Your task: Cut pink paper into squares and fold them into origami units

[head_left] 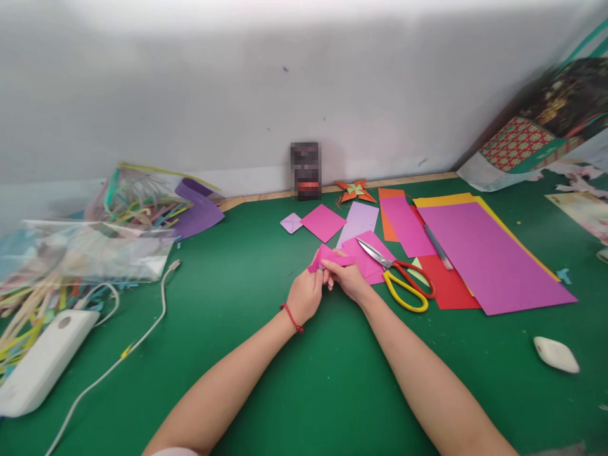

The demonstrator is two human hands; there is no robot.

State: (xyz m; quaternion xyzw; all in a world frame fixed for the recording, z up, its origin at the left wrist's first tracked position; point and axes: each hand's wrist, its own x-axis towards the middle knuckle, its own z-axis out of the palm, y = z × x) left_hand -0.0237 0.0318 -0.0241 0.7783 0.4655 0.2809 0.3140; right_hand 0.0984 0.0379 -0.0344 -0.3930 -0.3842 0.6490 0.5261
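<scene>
Between my two hands is a small piece of folded pink paper (pixel 324 252), held a little above the green table. My left hand (pixel 304 294) pinches its left part, with a red cord bracelet (pixel 291 318) round the wrist. The fingers of my right hand (pixel 349 278) close on its right side. Just beyond lie a pink paper square (pixel 323 223), a small folded lilac piece (pixel 291 222) and a lilac paper strip (pixel 360 221). Scissors (pixel 401 271) with red and yellow handles rest on pink paper (pixel 368 248), right of my right hand.
Purple sheets (pixel 494 259) and a pen (pixel 437 246) lie at the right, near a white case (pixel 555 354). An orange paper star (pixel 354 190) and a pixelated dark object (pixel 306 171) stand by the wall. Leftward are paper strips (pixel 142 202), a white power bank (pixel 50 358) and its cable (pixel 142 335).
</scene>
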